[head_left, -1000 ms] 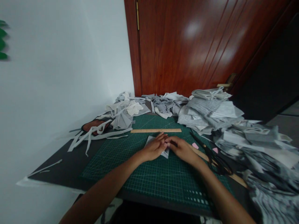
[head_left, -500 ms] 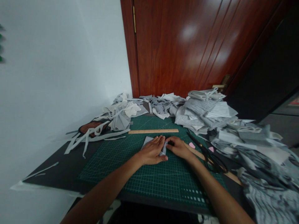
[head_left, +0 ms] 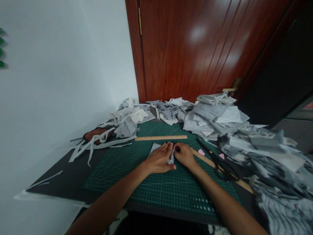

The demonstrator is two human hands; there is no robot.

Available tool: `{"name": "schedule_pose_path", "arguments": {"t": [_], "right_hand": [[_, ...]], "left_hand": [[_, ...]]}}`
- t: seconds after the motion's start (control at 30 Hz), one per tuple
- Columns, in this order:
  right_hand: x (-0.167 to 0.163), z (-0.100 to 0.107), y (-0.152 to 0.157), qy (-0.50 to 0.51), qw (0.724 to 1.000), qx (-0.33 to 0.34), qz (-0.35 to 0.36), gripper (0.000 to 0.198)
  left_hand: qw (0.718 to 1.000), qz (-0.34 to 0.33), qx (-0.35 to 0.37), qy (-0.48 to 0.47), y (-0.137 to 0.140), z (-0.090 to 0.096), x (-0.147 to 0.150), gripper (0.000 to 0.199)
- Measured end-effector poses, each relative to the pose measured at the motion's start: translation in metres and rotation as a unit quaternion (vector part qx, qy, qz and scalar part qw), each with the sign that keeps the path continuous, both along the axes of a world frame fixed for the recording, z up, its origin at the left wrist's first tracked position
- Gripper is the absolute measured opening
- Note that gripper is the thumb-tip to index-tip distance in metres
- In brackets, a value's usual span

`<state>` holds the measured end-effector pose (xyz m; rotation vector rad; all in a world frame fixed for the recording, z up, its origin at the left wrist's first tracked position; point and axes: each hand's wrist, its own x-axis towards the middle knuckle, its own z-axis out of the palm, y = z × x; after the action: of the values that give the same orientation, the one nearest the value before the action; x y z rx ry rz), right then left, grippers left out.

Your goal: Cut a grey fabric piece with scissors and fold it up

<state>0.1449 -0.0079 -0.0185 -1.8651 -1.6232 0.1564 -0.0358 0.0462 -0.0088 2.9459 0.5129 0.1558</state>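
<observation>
A small piece of grey fabric (head_left: 154, 148) lies on the green cutting mat (head_left: 171, 192), mostly covered by my hands. My left hand (head_left: 160, 159) presses flat on it, fingers stretched out and the thumb apart. At the fabric's right edge, my right hand (head_left: 185, 154) is closed, with thumb and forefinger pinching the cloth. Just beyond the hands lies a short wooden ruler (head_left: 160, 138). To the right of my right hand are black scissors (head_left: 217, 163), lying across a longer wooden ruler (head_left: 205, 159).
Two pink pieces (head_left: 201, 152) lie near the scissors. Stacked grey fabric (head_left: 215, 114) rises at the back right, with more cloth (head_left: 286, 209) at the right edge. Fabric strips (head_left: 91, 143) and scraps (head_left: 132, 117) lie at left. A wooden door (head_left: 181, 49) stands behind the table.
My right hand has shifted very slightly at the fabric's right edge, still pinching. My left hand stays flat in place. The whole view has moved a little.
</observation>
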Motion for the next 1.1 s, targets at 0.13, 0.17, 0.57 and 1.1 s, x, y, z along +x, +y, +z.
{"name": "schedule_pose_path", "arguments": {"t": [0.13, 0.17, 0.57, 1.1], "right_hand": [[-0.003, 0.001, -0.002, -0.011, 1.000, 0.000, -0.011, 0.021], [-0.003, 0.001, -0.002, -0.013, 1.000, -0.001, -0.011, 0.020], [0.015, 0.001, -0.001, 0.022, 1.000, 0.006, 0.006, 0.020], [-0.002, 0.030, -0.031, 0.109, 0.943, -0.024, 0.315, 0.014]], "left_hand": [[1.000, 0.005, 0.001, -0.001, 0.000, 0.000, 0.000, 0.113], [1.000, 0.005, -0.001, -0.001, 0.000, -0.001, 0.000, 0.114], [1.000, -0.009, -0.026, -0.005, -0.002, 0.002, 0.001, 0.127], [0.994, -0.031, -0.104, -0.032, 0.005, 0.010, -0.015, 0.097]]}}
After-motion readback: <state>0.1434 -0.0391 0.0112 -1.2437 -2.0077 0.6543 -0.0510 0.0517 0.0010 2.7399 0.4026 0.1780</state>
